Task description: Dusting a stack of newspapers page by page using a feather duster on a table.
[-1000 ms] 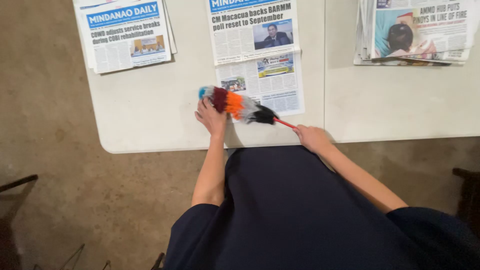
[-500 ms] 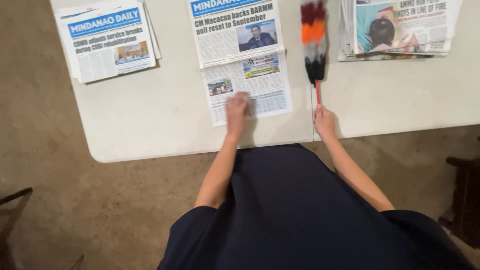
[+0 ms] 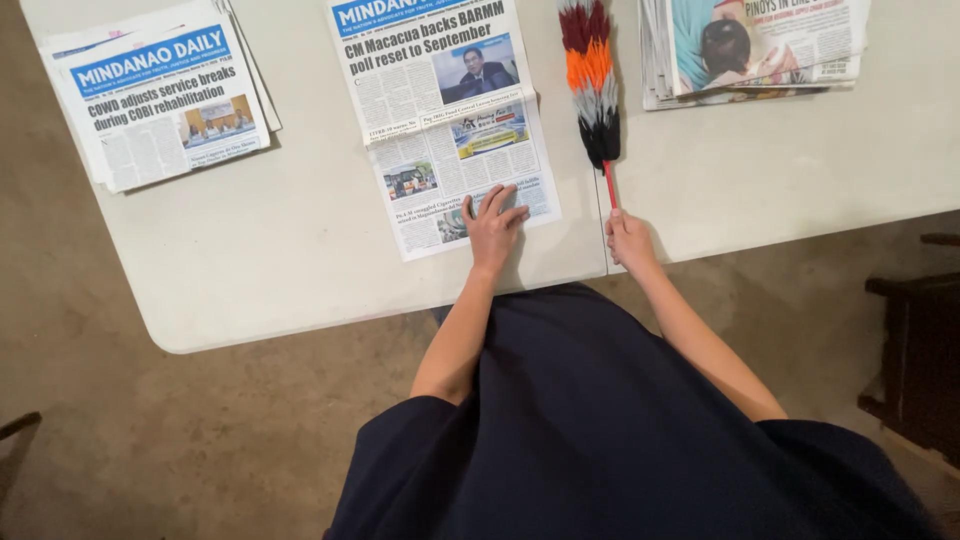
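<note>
Feather duster (image 3: 592,80) lies on the pale tabletop (image 3: 250,270) between two newspapers, its red handle gripped by the right hand (image 3: 630,238); the left hand (image 3: 493,228), open and flat, pins the middle newspaper (image 3: 440,110), apparently steadying it for dusting.

I see a pale grey table (image 3: 250,270) filling the upper frame, corner rounded at lower left. A seam (image 3: 606,262) splits its top into two panels near the middle. Floor (image 3: 150,440) below is bare brown concrete, mottled and worn. At the right edge I see dark wooden furniture (image 3: 915,370), only part in view, can't tell what kind. A dark leg (image 3: 18,425) pokes in at far left, low. Light is even and soft, with faint shadow under the table edge. No walls or windows in view.
</note>
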